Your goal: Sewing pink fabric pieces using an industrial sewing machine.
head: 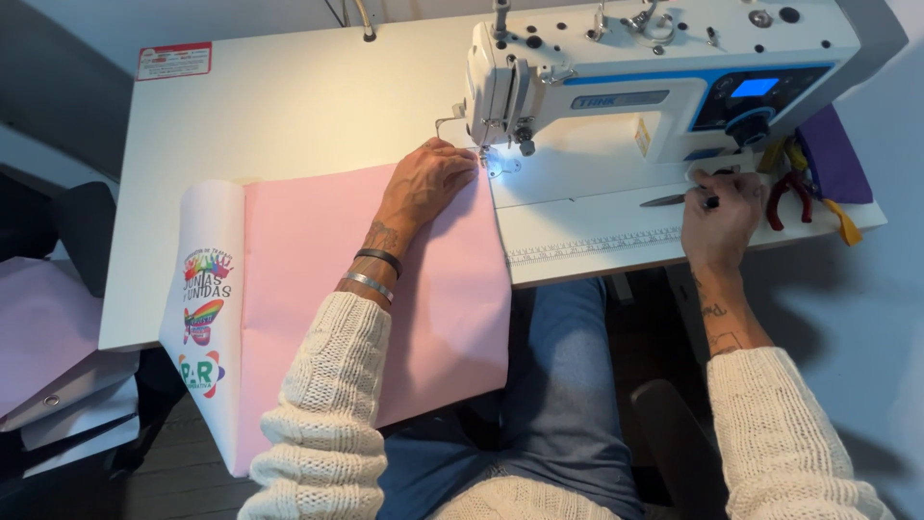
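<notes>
while the left hand [430, 180] lies flat and open on the pink sheet of thin non-woven fabric [385, 299], its fingertips press the cloth's far corner down just beside the lit needle area of the white industrial sewing machine [616, 77]. that grip is wide, palm down, closed on nothing. the pink fabric is spread over the white counter [279, 116], its near part hanging off the front edge over the person's lap, and its left side is folded back to show a white underside with colourful printed logos [204, 318].

the right hand [722, 217] rests on the counter by the machine's base, fingers curled around a small dark tool [685, 199] with a slim metal tip; i cannot tell exactly what kind of tool it is. beyond it lie red-handled pliers [789, 197] and a purple cloth piece [833, 154], well apart from the pink fabric.

judging by its drape and soft fold, the fabric looks light, limp and somewhat slippery on the smooth counter, so it would shift easily. flat pressure near the needle, or pinching an edge, seems the surest place to hold it.
</notes>
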